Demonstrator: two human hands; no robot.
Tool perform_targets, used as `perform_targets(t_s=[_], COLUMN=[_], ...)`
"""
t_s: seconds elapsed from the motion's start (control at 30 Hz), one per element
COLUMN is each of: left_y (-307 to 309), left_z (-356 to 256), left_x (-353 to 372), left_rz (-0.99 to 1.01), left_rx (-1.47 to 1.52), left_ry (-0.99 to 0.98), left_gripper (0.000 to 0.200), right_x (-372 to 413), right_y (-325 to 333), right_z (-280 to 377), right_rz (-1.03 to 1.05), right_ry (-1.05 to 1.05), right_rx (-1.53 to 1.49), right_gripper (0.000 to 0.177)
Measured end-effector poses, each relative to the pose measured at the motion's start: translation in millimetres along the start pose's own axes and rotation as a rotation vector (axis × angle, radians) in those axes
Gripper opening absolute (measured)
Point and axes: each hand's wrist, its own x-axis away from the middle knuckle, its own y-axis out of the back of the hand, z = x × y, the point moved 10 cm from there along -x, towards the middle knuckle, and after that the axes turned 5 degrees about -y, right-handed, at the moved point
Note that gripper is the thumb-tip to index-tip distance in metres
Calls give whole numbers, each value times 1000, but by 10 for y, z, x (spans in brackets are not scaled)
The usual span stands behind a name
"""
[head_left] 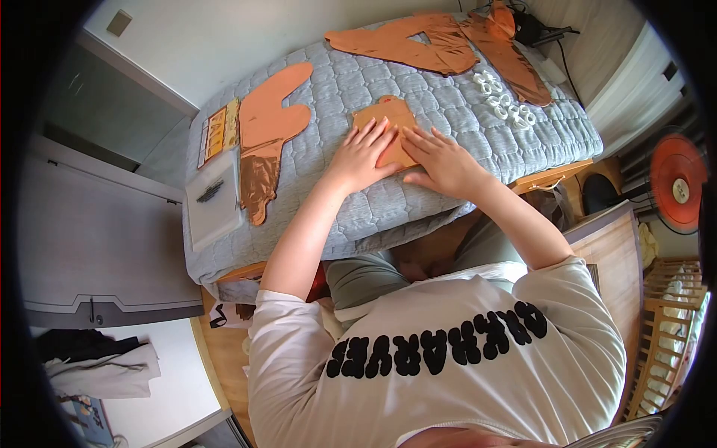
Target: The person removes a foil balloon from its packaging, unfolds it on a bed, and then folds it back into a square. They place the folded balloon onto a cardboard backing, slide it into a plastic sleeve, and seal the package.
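On the quilted grey bed, a small orange folded sheet, which looks like foil balloon material, lies flat beneath both my hands. My left hand rests palm down on its left side, fingers stretched out. From the right, my right hand presses on it too, with fingers extended and thumb apart. The hands are close together and hide much of the sheet's lower part. Left of them lies a large flat orange foil balloon with a shiny crinkled lower end.
More flat orange foil balloons lie at the bed's far side. White ribbon rolls sit to the right. At left are a yellow-and-red printed packet and a clear plastic bag with dark thin items. A red round fan stands at right.
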Motion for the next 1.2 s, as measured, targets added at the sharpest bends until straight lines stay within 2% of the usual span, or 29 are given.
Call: perform_targets(t_s=[0.07, 0.17, 0.3, 0.37, 0.4, 0.47, 0.5, 0.57, 0.6, 0.67, 0.7, 0.77, 0.87, 1.03, 1.13, 1.2], left_y=[-7, 32, 32, 39, 27, -4, -7, -46, -62, 0, -15, -22, -40, -31, 19, 56], left_z=[2, -26, -44, -33, -41, -16, -7, 10, 26, -5, 7, -3, 57, 134, 139, 225], left_x=[8, -5, -7, -6, -13, -19, -21, -27, -31, -36, -22, -22, -5, 49, 164, 239], left_rz=[1, 45, 80, 84, 88, 77, 63, 83, 101, 130, 160, 150, 104, 33, 96, 187], left_rx=[-2, -6, 11, 5, 2, 9, 12, 0, -18, 1, 21, 27, 77, 173, 110, 149], left_ry=[0, 13, 20, 20, 17, 19, 22, 28, 41, 58, 76, 79, 66, 15, -15, 20], left_gripper=[84, 84, 84, 83, 83, 83, 84, 85, 86, 87, 88, 89, 88, 87, 94, 105], right_x=[73, 118, 159, 127, -20, -117, -157, -445, -454, -526, -501, -452, -393, -401, -397, -396], right_y=[-211, -216, -125, -155, 25, -9, -70, 77, -107, -288, -402, -518, -567, -590, -602, -609], right_z=[-27, -40, -37, -150, -192, -451, -436, -511, -484, -381, -360, -269, -301, -271, -286, -281], right_rz=[182, 184, 182, 378, 380, 818, 819, 302, 301, 111, 112, 94, 126, 179, 178, 174], right_ry=[-10, 3, 14, -5, -8, -429, -435, -434, -437, -285, -282, -247, -305, -267, -274, -269], right_rx=[9, 62, 15, -144, -146, -427, -428, -581, -580, -259, -261, 28, -24, 42, 40, 71], right_gripper=[86, 89, 82, 68, 68, 56, 56, 53, 53, 57, 57, 66, 71, 71, 72, 73])
